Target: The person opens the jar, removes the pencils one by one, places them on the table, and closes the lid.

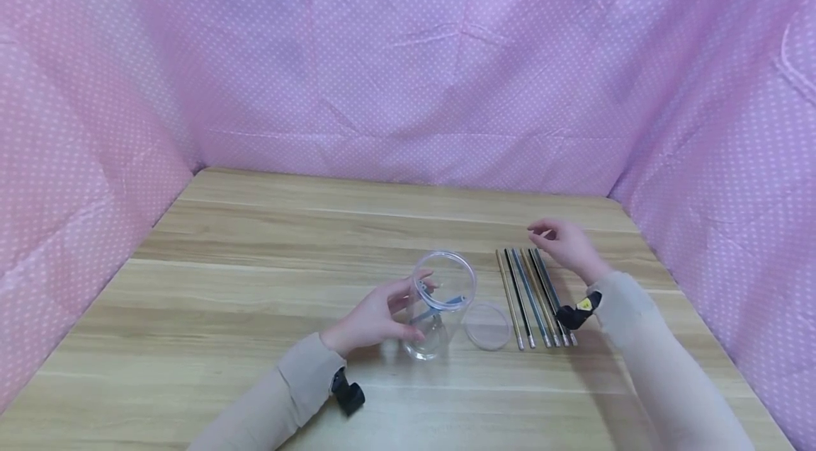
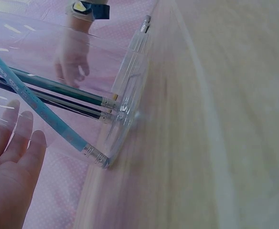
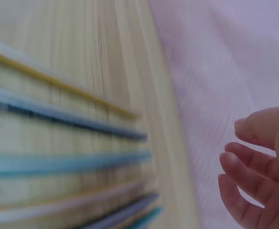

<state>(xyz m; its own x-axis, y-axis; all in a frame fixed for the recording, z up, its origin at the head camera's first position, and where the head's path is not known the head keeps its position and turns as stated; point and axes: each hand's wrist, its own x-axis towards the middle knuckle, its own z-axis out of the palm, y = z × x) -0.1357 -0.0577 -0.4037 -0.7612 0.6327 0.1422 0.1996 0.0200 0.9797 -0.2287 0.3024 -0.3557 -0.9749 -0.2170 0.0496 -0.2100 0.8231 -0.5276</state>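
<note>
My left hand point(image 1: 376, 316) holds the side of a clear plastic jar point(image 1: 431, 346), which stands upright and uncovered on the table. In the left wrist view, several pencils lean inside the jar, eraser ends down at its base; a light blue pencil point(image 2: 48, 114) slants across a dark green pencil point(image 2: 65, 89). My right hand point(image 1: 567, 246) hovers near the far ends of a row of pencils point(image 1: 524, 295), fingers loosely bent and nothing between them. In the right wrist view these pencils, yellow, black and blue, look blurred.
A round clear lid point(image 1: 488, 328) lies flat between the jar and the row of pencils. The wooden table point(image 1: 287, 238) is bordered at the back and sides by pink dotted cloth point(image 1: 408, 69).
</note>
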